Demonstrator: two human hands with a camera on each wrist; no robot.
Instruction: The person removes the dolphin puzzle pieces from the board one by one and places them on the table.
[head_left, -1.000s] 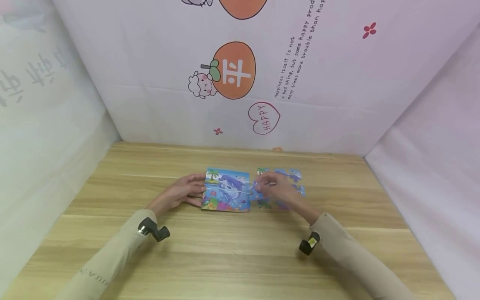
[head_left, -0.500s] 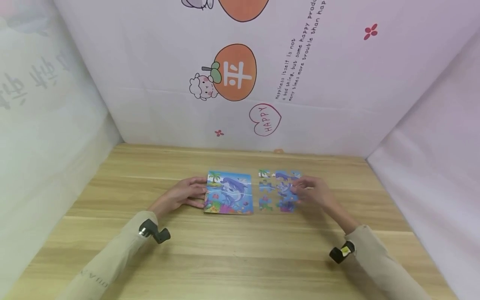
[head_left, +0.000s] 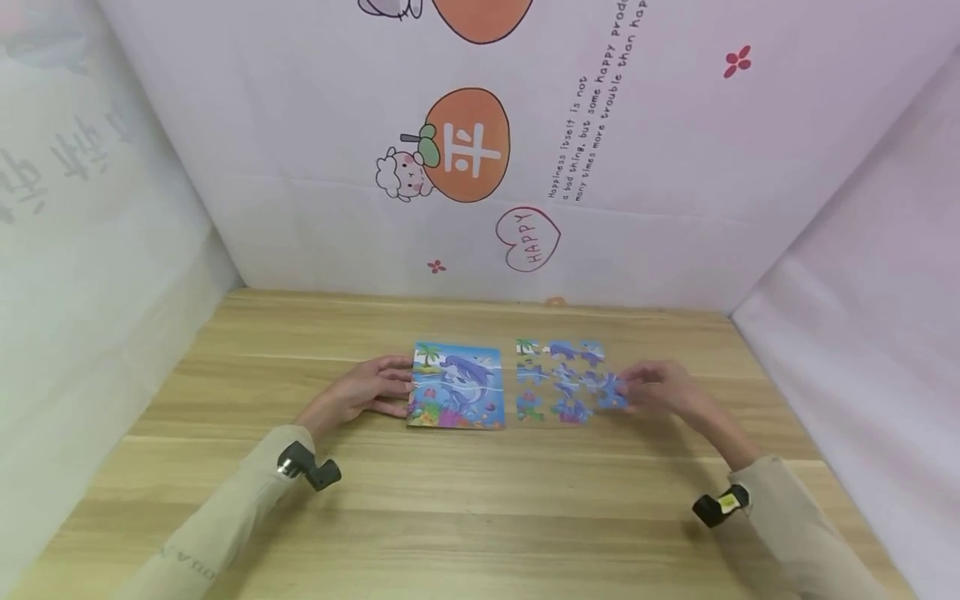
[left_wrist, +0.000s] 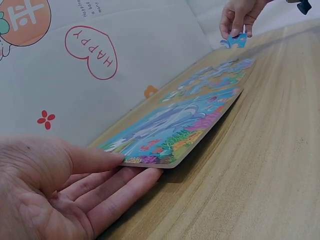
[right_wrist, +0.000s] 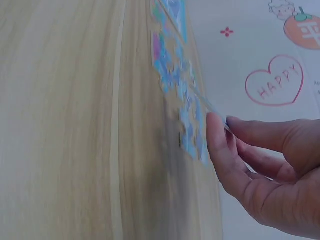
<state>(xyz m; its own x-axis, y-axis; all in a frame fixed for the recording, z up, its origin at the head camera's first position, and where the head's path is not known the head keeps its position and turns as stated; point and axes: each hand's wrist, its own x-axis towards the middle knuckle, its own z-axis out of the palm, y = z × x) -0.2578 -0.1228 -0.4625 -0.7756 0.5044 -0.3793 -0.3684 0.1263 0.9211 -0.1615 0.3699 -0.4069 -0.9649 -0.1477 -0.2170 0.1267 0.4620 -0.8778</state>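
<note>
My left hand (head_left: 358, 390) grips the left edge of a dolphin picture card (head_left: 457, 386). In the left wrist view the thumb lies on top of the card and the fingers reach under it, with its near corner raised over the table. My right hand (head_left: 667, 390) pinches a blue jigsaw piece (head_left: 612, 392) between thumb and fingertips. The right wrist view has that piece edge-on, above the table. Several more jigsaw pieces (head_left: 564, 350) with parts of a similar dolphin picture lie in loose rows between the card and the right hand.
A wood-grain table (head_left: 465, 500) carries everything. Behind it rises a white printed cloth (head_left: 637, 250) with an orange fruit, a heart and lettering. Pale cloth walls (head_left: 877, 333) close in both sides. Each sleeve bears a small black wrist camera (head_left: 307, 465).
My right hand has moved right, from beside the card past the loose pieces, and now a jigsaw piece shows in its pinch. My left hand keeps hold of the card.
</note>
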